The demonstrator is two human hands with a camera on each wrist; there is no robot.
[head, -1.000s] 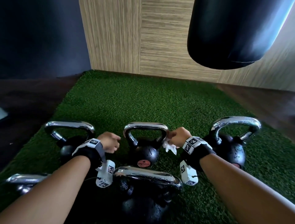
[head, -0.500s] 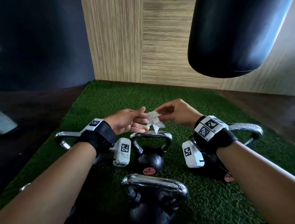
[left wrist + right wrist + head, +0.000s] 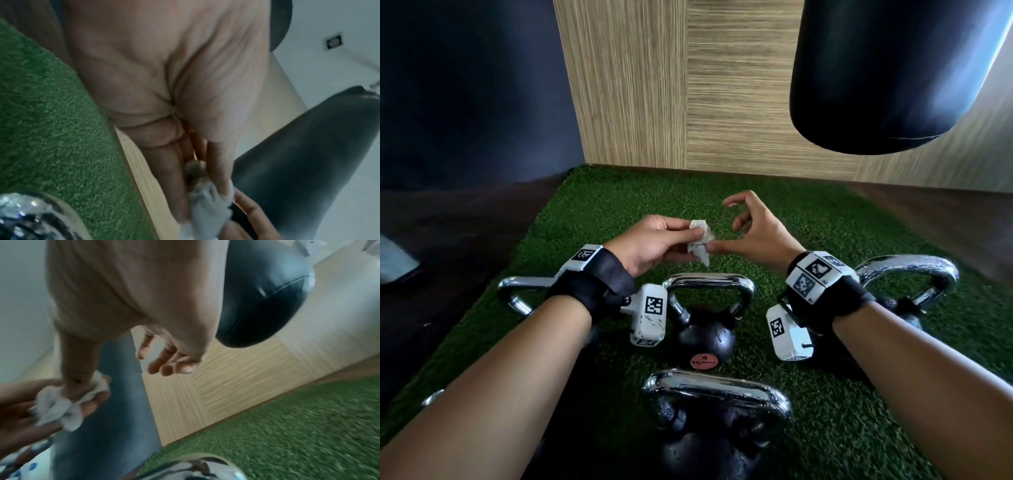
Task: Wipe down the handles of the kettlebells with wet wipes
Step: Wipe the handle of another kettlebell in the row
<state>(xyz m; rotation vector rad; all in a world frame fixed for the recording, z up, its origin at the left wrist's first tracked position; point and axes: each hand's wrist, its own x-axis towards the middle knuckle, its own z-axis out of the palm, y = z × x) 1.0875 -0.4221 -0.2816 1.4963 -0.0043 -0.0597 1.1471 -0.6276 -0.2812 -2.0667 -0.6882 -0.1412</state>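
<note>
**Both hands on the wipe, above the kettlebells**

Pinched in the left hand (image 3: 654, 240), between thumb and fingers, is the crumpled wet wipe (image 3: 700, 241); the right hand (image 3: 751, 229) presses its thumb onto the wipe, its other fingers loosely spread; both hover above the middle kettlebell (image 3: 705, 329) on the green turf (image 3: 808, 240); no handle is being wiped now, and which are already clean I cannot tell; a red round label on that kettlebell is unreadable; the wrist markers carry only square codes.
</note>
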